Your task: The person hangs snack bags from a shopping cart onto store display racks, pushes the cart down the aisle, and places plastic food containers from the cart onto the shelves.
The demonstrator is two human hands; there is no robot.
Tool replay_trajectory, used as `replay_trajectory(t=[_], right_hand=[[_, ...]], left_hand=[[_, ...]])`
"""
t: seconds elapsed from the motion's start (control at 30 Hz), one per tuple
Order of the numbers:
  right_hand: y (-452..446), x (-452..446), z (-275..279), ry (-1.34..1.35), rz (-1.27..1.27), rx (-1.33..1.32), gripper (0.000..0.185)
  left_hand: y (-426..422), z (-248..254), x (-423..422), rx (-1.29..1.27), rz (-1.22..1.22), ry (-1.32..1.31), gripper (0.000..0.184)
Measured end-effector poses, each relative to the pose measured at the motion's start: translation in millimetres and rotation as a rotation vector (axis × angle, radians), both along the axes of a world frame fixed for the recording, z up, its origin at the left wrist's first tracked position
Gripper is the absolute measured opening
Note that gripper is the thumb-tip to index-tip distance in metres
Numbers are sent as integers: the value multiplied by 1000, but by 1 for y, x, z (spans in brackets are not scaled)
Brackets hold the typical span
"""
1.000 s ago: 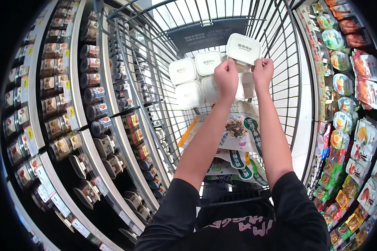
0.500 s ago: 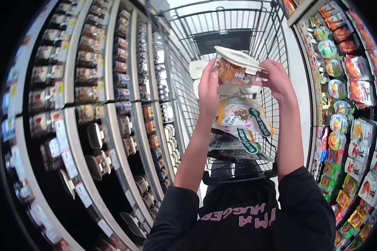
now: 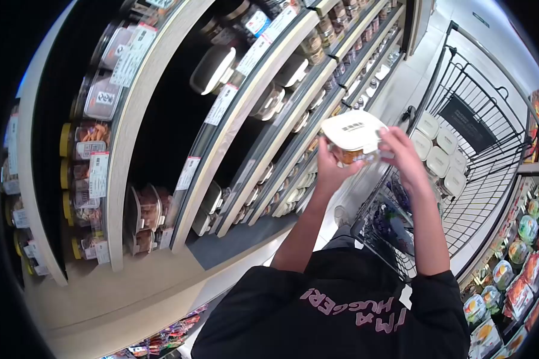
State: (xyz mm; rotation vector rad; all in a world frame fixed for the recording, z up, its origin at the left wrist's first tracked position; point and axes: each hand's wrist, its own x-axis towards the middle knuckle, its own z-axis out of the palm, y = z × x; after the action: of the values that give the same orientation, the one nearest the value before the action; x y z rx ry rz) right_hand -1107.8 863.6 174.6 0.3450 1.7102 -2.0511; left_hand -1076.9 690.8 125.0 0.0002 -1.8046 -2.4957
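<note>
Both my hands hold a clear plastic food container with a white clip-on lid (image 3: 354,130), its brown-orange contents partly showing below the lid. My left hand (image 3: 334,170) supports its lower left side, thumb and fingers closed around it. My right hand (image 3: 402,157) grips the right side by the lid's edge. The container is in the air in front of the shelves, left of the shopping cart (image 3: 473,57). Inside the cart lie several white-lidded containers (image 3: 438,160) and a dark bag (image 3: 392,218), partly hidden by my right forearm.
Long shelves (image 3: 269,54) with price tags run along the left, bearing jars and lidded containers (image 3: 212,69). Yellow-lidded jars (image 3: 90,173) stand at the far left. Packaged foods (image 3: 524,281) fill a rack at the right. Pale floor tiles (image 3: 395,102) show beside the cart.
The view has swung left toward the shelves, and the cart now appears at the right. The container stays between both hands; its lid is now level and faces up more.
</note>
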Motion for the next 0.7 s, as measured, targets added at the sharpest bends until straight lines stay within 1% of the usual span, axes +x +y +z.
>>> replay_trajectory(t=[0.03, 0.1, 0.13, 0.17, 0.23, 0.27, 0.3, 0.37, 0.43, 0.5, 0.57, 0.6, 0.63, 0.7], right_hand=[[-15, 0, 0, -77, 76, 2, 46], [-40, -1, -2, -254, 133, -250, 47], [-49, -4, -7, -261, 131, -247, 47], [-58, -7, -16, -226, 121, -284, 46], [-69, -20, -26, -201, 108, -321, 46], [-74, -30, -31, -147, 88, -328, 44], [-81, -41, -37, -96, 68, -337, 43], [-91, -69, -27, -34, -39, -301, 40], [-94, -105, -34, 74, -4, -225, 39], [-105, -131, -35, 142, 8, -194, 39], [-121, -154, -40, 170, 7, -141, 39], [-130, -164, -43, 173, -5, -111, 38], [-139, -172, -44, 170, -19, -85, 37], [-154, -185, -41, 144, 22, -54, 36]], left_hand=[[-12, -4, 0, 0, 4, -5, 85], [-32, -12, 0, -103, 86, 5, 86], [-39, -16, 0, -148, 105, 40, 88], [-46, -20, -1, -144, 106, 33, 88], [-58, -23, -4, -225, 103, 26, 93], [-62, -25, -8, -283, 148, 82, 90], [-71, -29, -13, -287, 145, 73, 90], [-96, -36, -18, -623, 433, 64, 82], [-123, -37, -23, -581, 653, -21, 76], [-151, -40, -31, -777, 765, -28, 76], [-167, -37, -46, -786, 777, -22, 81], [-174, -29, -56, -816, 707, -45, 83], [-176, -26, -64, -848, 700, -54, 86], [-186, -33, -82, -738, 616, 117, 84]])
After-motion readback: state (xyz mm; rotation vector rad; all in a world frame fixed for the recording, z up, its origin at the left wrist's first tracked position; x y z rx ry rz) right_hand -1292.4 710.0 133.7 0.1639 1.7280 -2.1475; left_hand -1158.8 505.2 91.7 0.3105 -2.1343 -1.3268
